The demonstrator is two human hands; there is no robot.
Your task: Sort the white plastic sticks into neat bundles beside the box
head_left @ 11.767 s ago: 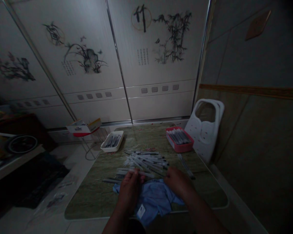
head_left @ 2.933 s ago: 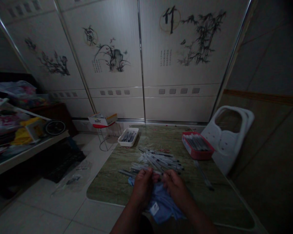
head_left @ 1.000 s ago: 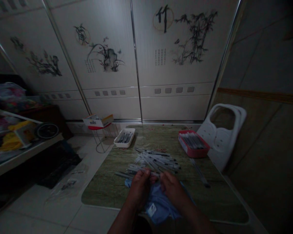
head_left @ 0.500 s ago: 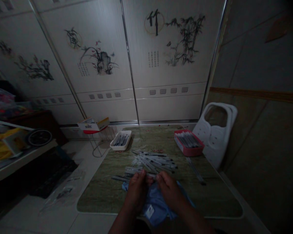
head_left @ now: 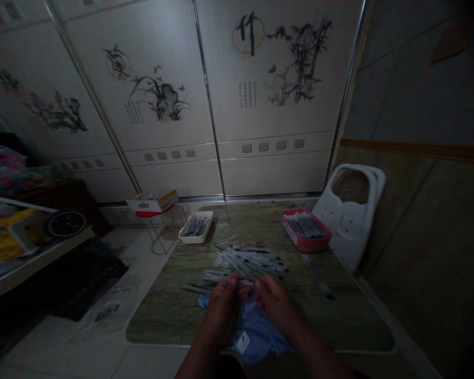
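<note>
Fingers [head_left: 232, 282] of the left hand [head_left: 221, 306] and right hand [head_left: 276, 304] are drawn in narrow, pinching a slim pale pen [head_left: 246, 283] between them. Both ends of the pen are covered by the fingertips, and dim light blurs its detail; the curled lower fingers are largely hidden. The forearms enter from the bottom edge, which cuts them off, and converge—the left slanting rightward, the right leftward—with the backs of the hands toward the viewer. The pen lies just above a blue cloth [head_left: 256, 334], partly masked by both hands, on the near side of the table [head_left: 161, 318]. Beyond is a pile of pens [head_left: 247, 259], its individual pieces hard to separate; the left hand overlaps its nearest pieces.
</note>
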